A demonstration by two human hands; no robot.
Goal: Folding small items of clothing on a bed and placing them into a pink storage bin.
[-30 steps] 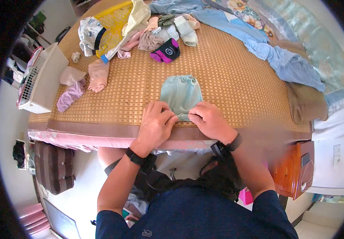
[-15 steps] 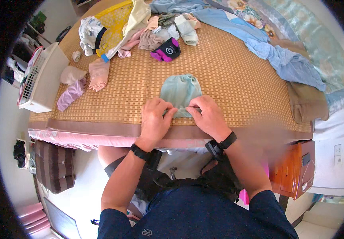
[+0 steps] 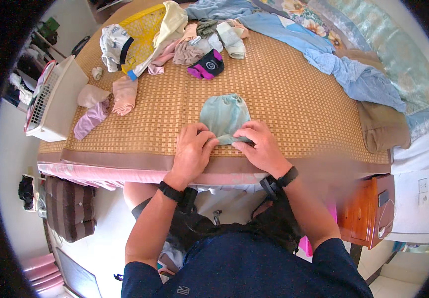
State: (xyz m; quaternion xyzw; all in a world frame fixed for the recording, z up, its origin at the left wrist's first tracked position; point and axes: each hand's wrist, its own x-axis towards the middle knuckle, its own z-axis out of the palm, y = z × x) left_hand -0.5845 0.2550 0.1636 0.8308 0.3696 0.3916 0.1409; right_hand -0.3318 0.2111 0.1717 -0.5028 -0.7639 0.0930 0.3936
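A small pale blue-green garment [image 3: 225, 114] with a rounded, gathered far edge lies on the woven mat [image 3: 294, 99] in front of me. I cannot tell its exact kind. Its near edge is turned up in a narrow roll. My left hand [image 3: 193, 149] pinches the left end of that roll between thumb and fingers. At the right end, my right hand [image 3: 259, 146] grips the same edge with thumb and fingertips. Both hands rest close to the mat's front border. Fabric under the fingers is partly hidden.
Beyond the garment lies a black and purple sock [image 3: 207, 64], before a heap of clothes with a yellow piece [image 3: 142, 35]. Folded pink [image 3: 124, 94] and lilac [image 3: 91, 120] pieces sit left, beside a white basket [image 3: 58, 102]. Blue clothing [image 3: 351, 79] and a brown pillow [image 3: 383, 126] lie right.
The garment's near edge has been turned up further away from me, forming a clearer roll. Both hands keep their grip on it, fingers slightly shifted.
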